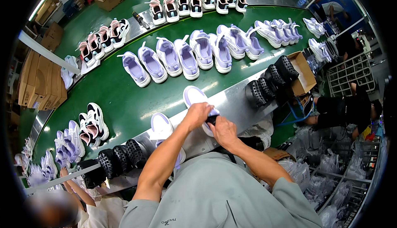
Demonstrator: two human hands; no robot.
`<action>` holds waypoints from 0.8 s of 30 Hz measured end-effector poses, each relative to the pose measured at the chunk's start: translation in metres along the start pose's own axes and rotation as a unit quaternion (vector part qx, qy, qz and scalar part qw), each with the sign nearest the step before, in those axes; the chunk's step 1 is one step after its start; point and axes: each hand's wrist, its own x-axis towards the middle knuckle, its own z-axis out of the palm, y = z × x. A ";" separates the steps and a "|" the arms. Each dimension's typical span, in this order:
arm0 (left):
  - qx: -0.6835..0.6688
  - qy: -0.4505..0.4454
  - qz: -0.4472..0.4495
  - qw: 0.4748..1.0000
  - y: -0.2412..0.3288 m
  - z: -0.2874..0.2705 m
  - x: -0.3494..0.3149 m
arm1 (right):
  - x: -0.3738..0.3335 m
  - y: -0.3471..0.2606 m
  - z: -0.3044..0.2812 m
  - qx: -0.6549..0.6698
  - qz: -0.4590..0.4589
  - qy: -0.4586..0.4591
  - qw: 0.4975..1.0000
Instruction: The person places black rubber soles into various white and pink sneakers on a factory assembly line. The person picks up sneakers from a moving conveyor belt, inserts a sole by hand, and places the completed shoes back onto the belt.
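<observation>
A white and lilac sneaker (193,94) lies on the metal edge in front of me, toe pointing away. My left hand (198,115) is closed on its upper near the tongue. At the shoe's opening, a black piece (212,119) shows between my hands; its full shape is hidden. My right hand (223,131) has its fingers closed around that piece, close to the heel. Left of my left forearm lies a second white and lilac sneaker (161,123), partly covered by the arm.
Lilac sneakers (186,58) stand in a row on the green conveyor belt (120,104), with black and white sneakers (196,4) beyond. Black dotted shoe-shaped pieces (124,158) line the metal ledge on both sides. An open carton (303,73) is at right; a co-worker's arm (80,193) reaches in lower left.
</observation>
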 end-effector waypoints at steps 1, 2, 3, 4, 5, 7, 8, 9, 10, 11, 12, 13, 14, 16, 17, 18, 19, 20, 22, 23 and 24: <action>-0.004 0.008 -0.019 1.000 -0.015 -0.001 0.009 | 0.000 0.002 0.015 -0.009 -0.017 0.032 0.999; -0.032 0.004 -0.029 0.999 -0.016 -0.003 0.013 | 0.005 0.000 0.017 -0.005 -0.006 0.024 1.000; -0.059 0.002 -0.040 0.997 -0.017 -0.003 0.016 | 0.009 0.000 0.018 0.000 -0.008 0.018 1.000; -0.069 0.020 -0.050 0.996 -0.020 -0.005 0.021 | 0.010 -0.002 0.018 0.009 -0.001 0.017 1.000; -0.078 0.037 -0.059 0.994 -0.024 -0.006 0.021 | 0.009 -0.004 0.017 0.019 0.009 0.017 1.000; -0.123 0.075 -0.075 0.987 -0.025 -0.006 0.009 | 0.005 0.001 0.002 0.063 -0.010 0.011 0.998; -0.171 0.114 -0.080 0.975 -0.022 -0.004 0.005 | 0.005 0.007 -0.006 0.079 -0.007 0.025 0.997; -0.219 0.154 -0.084 0.960 -0.020 -0.001 0.000 | 0.007 0.011 -0.013 0.096 -0.004 0.039 0.995; -0.219 0.155 -0.093 0.959 -0.025 0.010 -0.010 | 0.014 0.010 -0.019 0.107 0.016 0.030 0.994; -0.087 0.184 -0.050 0.978 -0.027 0.019 -0.018 | 0.020 0.017 -0.014 0.109 0.015 0.027 0.994; -0.020 0.197 -0.030 0.980 -0.030 0.029 -0.022 | 0.025 0.028 -0.003 0.105 0.030 -0.008 0.994; 0.048 0.211 -0.013 0.976 -0.027 0.037 -0.025 | 0.031 0.035 0.003 0.101 0.044 -0.045 0.993; 0.011 0.158 -0.121 0.980 -0.013 0.040 -0.026 | 0.037 0.037 0.005 0.092 0.053 -0.062 0.992; 0.019 0.153 -0.246 0.957 0.002 0.047 -0.018 | 0.050 0.033 0.011 0.075 0.072 -0.066 0.992; 0.018 0.163 -0.254 0.953 0.000 0.052 -0.015 | 0.056 0.029 0.012 0.056 0.094 -0.065 0.992; 0.042 0.181 -0.292 0.938 -0.006 0.056 -0.013 | 0.063 0.024 0.017 0.042 0.104 -0.070 0.991; 0.066 0.201 -0.329 0.920 -0.013 0.056 -0.012 | 0.066 0.024 0.020 0.043 0.087 -0.078 0.992; 0.054 0.209 -0.320 0.922 -0.006 0.050 -0.017 | 0.064 0.028 0.023 0.051 0.051 -0.052 0.996; 0.030 0.170 -0.269 0.948 0.011 0.043 -0.055 | 0.058 0.050 0.037 0.058 -0.011 0.006 0.998; 0.099 0.213 -0.220 0.947 0.025 0.041 -0.086 | 0.058 0.062 0.040 0.074 -0.012 -0.022 0.997; 0.171 0.249 -0.173 0.937 0.041 0.038 -0.119 | 0.059 0.066 0.039 0.069 -0.012 -0.037 0.997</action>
